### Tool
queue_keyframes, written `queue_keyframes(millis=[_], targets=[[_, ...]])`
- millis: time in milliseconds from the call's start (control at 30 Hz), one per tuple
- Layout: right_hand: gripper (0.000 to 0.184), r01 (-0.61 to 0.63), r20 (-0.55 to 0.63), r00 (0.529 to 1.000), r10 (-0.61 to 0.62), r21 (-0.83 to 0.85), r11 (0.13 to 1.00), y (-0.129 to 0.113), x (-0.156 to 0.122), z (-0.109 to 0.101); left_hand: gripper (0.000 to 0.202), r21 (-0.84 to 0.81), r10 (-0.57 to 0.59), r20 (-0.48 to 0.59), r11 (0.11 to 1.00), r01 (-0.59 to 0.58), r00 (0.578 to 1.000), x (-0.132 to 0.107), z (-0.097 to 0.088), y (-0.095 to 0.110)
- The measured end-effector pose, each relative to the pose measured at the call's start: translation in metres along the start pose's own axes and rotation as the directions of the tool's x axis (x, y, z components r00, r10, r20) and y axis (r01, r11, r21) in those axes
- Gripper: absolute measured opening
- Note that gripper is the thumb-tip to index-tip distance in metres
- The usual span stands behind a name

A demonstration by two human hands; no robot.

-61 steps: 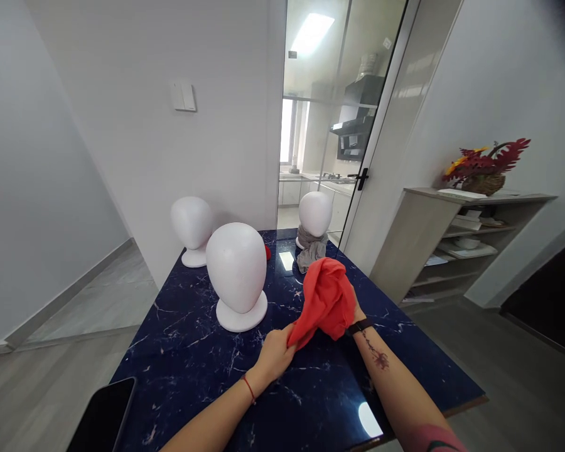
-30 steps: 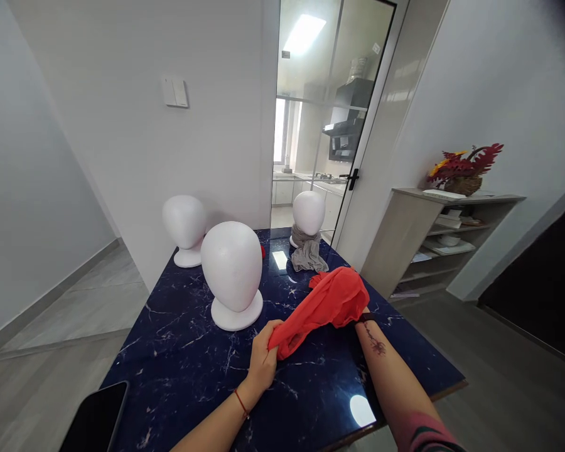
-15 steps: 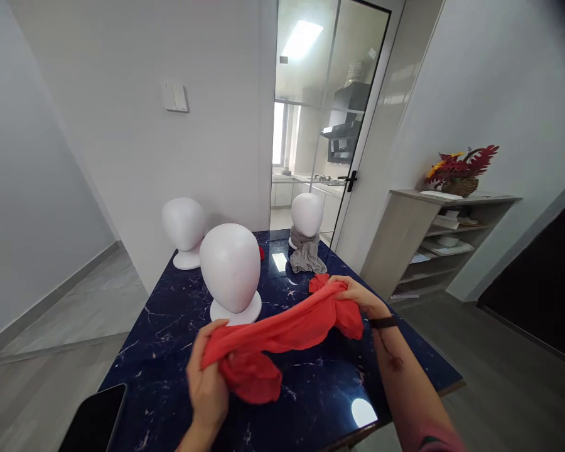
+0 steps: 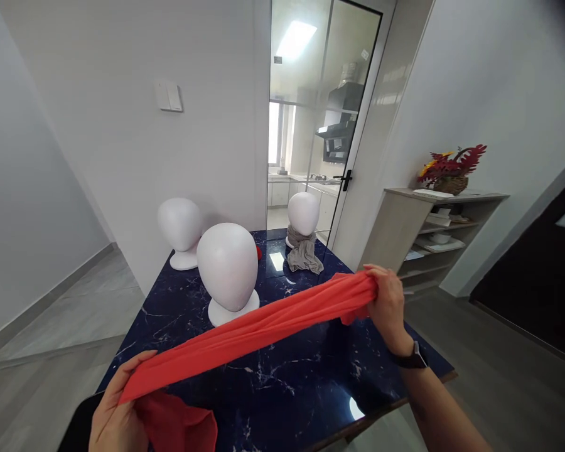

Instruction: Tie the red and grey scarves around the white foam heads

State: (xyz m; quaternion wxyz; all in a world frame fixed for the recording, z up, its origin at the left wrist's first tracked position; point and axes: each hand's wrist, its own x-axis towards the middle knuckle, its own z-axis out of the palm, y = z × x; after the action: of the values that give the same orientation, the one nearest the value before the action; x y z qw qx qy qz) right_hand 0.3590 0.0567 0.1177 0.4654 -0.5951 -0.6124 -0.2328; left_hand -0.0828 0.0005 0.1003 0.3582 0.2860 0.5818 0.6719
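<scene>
A long red scarf (image 4: 258, 329) is stretched taut above the dark blue marble table (image 4: 282, 389). My left hand (image 4: 115, 417) grips one end at the near left, with loose red cloth bunched below it. My right hand (image 4: 388, 304) is closed round the other end at the right; a black watch sits on that wrist. Just behind the scarf stands a white mannequin head (image 4: 228, 270), the nearest of three.
Two more white mannequin heads stand farther back: one at the left (image 4: 181, 229), one (image 4: 304, 216) with a grey scarf (image 4: 305, 256) round its base. A black phone (image 4: 78, 427) lies at the near left corner. A shelf unit (image 4: 428, 238) with a flower basket stands right, beside a glass door.
My hands have moved apart, left toward me and to the left, right outward, pulling the bunched red scarf into a long stretched band.
</scene>
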Motion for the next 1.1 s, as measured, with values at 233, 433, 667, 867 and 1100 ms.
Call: queue_keyframes(millis=[233, 433, 667, 867, 1100], targets=[[0.04, -0.005, 0.125, 0.992, 0.016, -0.089, 0.996, 0.032, 0.003, 0.0, 0.039, -0.214, -0.06, -0.024, 0.975, 0.053, 0.998, 0.016, -0.003, -0.006], [0.019, 0.225, -0.111, 0.949, -0.297, -0.423, 0.878, 0.045, 0.033, -0.019, 0.027, -0.338, 0.012, -0.123, 0.94, -0.053, 0.992, 0.027, 0.0, 0.009], [0.03, 0.024, 0.26, 0.966, 0.017, -0.154, 0.988, 0.058, -0.031, 0.015, 0.047, -0.232, -0.013, -0.265, 0.971, -0.051, 0.964, 0.042, -0.026, -0.007], [0.04, -0.152, 0.769, 0.635, 0.072, 0.032, 0.988, 0.079, -0.066, 0.02, 0.052, 0.356, 0.067, 0.089, 0.93, -0.095, 0.994, 0.063, -0.051, -0.052], [0.087, -0.075, 0.917, 0.37, 0.147, -0.129, 0.989, 0.029, -0.054, 0.011, 0.072, 0.825, 0.049, 0.563, 0.029, -0.565, 0.825, 0.02, -0.054, -0.053]])
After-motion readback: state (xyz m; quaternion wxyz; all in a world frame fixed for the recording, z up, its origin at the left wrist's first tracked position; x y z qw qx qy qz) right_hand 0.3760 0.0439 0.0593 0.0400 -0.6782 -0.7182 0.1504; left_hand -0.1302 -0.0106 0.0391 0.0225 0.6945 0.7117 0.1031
